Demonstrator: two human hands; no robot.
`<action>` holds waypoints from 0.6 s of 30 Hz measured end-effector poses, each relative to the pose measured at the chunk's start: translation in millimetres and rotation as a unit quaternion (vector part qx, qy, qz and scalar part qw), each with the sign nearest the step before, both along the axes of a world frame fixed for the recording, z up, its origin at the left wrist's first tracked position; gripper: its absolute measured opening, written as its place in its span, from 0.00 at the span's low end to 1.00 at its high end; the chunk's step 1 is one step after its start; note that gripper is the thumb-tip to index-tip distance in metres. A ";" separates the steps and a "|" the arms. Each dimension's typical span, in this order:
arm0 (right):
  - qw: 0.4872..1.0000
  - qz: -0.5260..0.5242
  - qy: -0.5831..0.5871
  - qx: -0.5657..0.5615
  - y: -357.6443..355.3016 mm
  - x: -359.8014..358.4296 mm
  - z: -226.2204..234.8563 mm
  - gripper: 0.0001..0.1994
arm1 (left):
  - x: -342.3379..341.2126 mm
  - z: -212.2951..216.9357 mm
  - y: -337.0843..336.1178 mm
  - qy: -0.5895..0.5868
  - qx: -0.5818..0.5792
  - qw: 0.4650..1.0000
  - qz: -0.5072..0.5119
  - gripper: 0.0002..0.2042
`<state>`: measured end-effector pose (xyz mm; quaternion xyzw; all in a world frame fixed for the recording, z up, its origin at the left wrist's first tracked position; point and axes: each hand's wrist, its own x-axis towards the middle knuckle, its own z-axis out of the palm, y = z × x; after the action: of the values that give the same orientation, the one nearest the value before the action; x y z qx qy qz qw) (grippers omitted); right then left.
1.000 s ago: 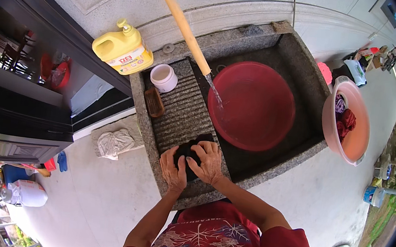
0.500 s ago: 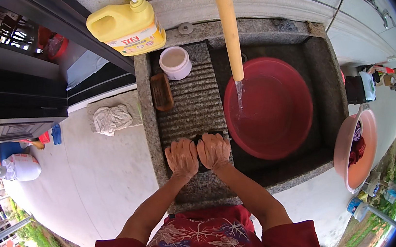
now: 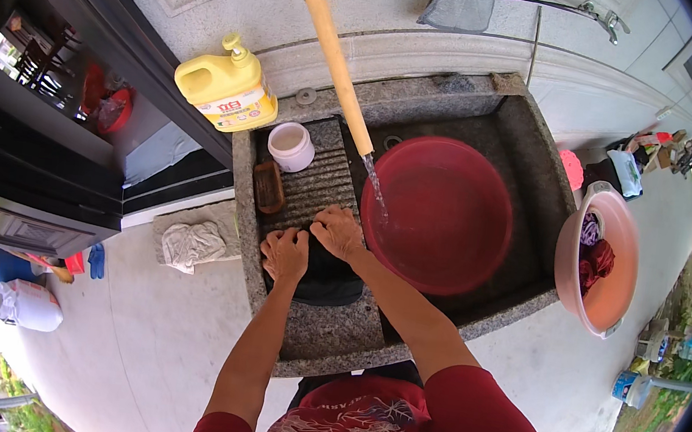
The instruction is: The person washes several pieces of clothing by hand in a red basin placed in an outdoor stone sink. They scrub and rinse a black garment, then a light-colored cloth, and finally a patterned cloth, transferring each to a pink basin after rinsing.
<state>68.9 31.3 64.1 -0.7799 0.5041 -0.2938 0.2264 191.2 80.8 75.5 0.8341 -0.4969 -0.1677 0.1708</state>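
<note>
A black cloth (image 3: pixel 328 281) lies spread on the ridged stone washboard (image 3: pixel 323 158), which forms the left part of a stone sink. My left hand (image 3: pixel 285 253) has its fingers curled onto the cloth's far left edge. My right hand (image 3: pixel 338 230) grips the far right edge, fingers bent over it. Beyond the hands on the washboard are a wooden scrubbing brush (image 3: pixel 268 187) and a round white tub (image 3: pixel 291 147). To the right, a red basin (image 3: pixel 448 219) stands in the sink, with water (image 3: pixel 376 190) running into it from a yellowish hose (image 3: pixel 341 70).
A yellow pump jug (image 3: pixel 226 87) stands at the sink's far left corner. On the right is a pink tub (image 3: pixel 603 262) with dark red and purple cloths. A whitish rag (image 3: pixel 191 245) lies on a slab left of the sink. An open dark door (image 3: pixel 21 222) is further left.
The black cloth, earlier bunched and mostly hidden under my hands, is now spread toward me. My hands have moved apart slightly, and the head view has shifted.
</note>
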 end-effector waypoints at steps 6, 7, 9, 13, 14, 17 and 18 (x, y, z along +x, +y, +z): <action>0.999 -0.010 -0.046 0.027 97.4 -37.0 62.1 0.12 | -18.4 71.9 77.5 0.264 -0.141 0.954 -0.013 0.18; 0.998 -0.060 0.003 0.031 117.9 -37.3 72.6 0.13 | -31.2 72.9 93.6 0.251 -0.182 0.950 0.039 0.18; 0.998 -0.031 0.028 -0.050 144.9 -38.1 71.7 0.14 | -33.8 39.5 125.1 -0.062 -0.127 0.981 -0.130 0.17; 0.998 0.013 0.037 -0.054 141.3 -46.9 64.1 0.14 | -37.5 30.0 121.2 -0.106 -0.111 0.974 -0.164 0.14; 0.998 0.014 0.019 -0.053 135.2 -46.9 60.6 0.10 | -36.7 29.3 114.8 -0.112 -0.122 0.971 -0.175 0.11; 0.999 -0.004 0.047 -0.006 121.5 -39.8 43.7 0.06 | -30.4 23.7 92.7 -0.061 -0.117 0.969 -0.208 0.08; 0.998 -0.028 0.037 -0.044 109.4 -33.0 40.1 0.06 | -27.4 24.2 80.1 -0.074 -0.110 0.967 -0.217 0.07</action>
<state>35.8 140.7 104.3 -0.7850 0.5203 -0.2933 0.1644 163.7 160.9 99.7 0.6927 -0.6926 -0.0827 0.1835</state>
